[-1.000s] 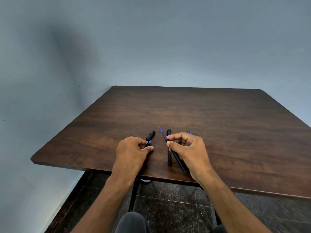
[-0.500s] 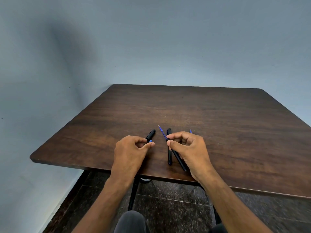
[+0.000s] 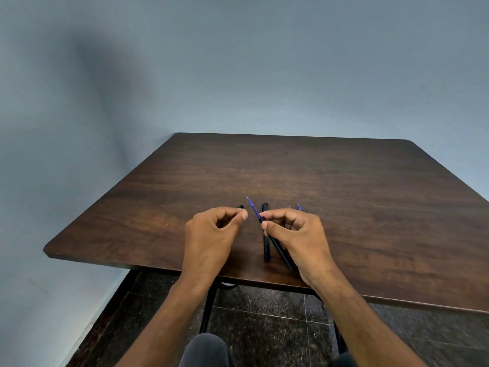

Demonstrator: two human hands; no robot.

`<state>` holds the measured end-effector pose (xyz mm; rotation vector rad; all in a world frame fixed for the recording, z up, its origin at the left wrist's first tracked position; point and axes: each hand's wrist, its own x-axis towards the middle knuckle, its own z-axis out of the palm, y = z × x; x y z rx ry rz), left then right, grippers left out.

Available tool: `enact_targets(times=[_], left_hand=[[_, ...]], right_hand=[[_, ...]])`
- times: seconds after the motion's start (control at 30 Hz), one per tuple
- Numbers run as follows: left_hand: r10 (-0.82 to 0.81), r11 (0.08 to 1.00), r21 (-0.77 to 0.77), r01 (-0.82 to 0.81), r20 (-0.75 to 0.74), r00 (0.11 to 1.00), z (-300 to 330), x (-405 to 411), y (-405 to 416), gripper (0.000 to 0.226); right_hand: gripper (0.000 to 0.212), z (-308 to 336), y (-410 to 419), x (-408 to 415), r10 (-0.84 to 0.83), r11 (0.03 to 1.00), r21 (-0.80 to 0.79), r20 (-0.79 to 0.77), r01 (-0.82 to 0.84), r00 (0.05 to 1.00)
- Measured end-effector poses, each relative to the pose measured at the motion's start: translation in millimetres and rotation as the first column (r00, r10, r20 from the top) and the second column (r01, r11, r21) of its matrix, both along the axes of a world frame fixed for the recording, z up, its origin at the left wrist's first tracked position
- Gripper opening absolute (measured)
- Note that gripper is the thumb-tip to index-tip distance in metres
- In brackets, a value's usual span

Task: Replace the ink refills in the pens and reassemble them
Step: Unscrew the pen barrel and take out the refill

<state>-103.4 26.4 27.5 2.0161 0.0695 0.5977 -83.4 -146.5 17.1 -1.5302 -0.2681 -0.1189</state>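
Our right hand (image 3: pixel 296 234) pinched a pen (image 3: pixel 276 245) with its blue refill (image 3: pixel 252 207) sticking out; left hand (image 3: pixel 211 234) was curled, couldn't tell around what.

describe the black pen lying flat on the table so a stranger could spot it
On the dark brown wooden table, look near the front edge, between the two hands. The all-black pen lies flat, pointing away, beside the right hand. Unlike the slanted black pen with the blue refill tip, nobody holds it.
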Motion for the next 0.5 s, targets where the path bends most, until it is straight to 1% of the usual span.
enact_targets(times=[0.07,0.1,0.17,0.2,0.27,0.33,0.5], left_hand=[[-0.079,0.993,-0.097,0.072,-0.067,0.995,3,3,-7,0.011],[-0.137,0.977,-0.179,0.119,-0.09,0.986,4,4,-10,0.013],[-0.239,0.918,-0.344,0.195,-0.091,0.967,6,5,-16,0.011],[-0.268,0.892,-0.397,0.215,-0.084,0.96,7,6,-18,0.009],[-0.283,0.866,-0.448,0.221,-0.075,0.956,8,7,-21,0.007],[-0.256,0.858,-0.477,0.19,-0.077,0.964,8,9,-20,0.008],[-0.199,0.843,-0.525,0.114,-0.108,0.974,8,12,-18,0.017]], right_hand=[[0.019,1,0,-1,0.01,1.0,0.006,0.012,-0.01,1.0],[0.02,1,-1,-1,0.013,1.0,0.01,0.016,-0.013,1.0],[0.02,1,-1,-1,0.02,1.0,0.014,0.019,-0.02,1.0],[0.02,0,-2,-1,0.022,1.0,0.009,0.019,-0.022,1.0],[0.021,0,-3,0,0.021,1.0,0.007,0.015,-0.021,1.0],[0.02,0,-2,0,0.021,1.0,0.018,0.009,-0.021,1.0],[0.02,-2,0,1,0.034,0.998,0.056,-0.003,-0.034,0.999]])
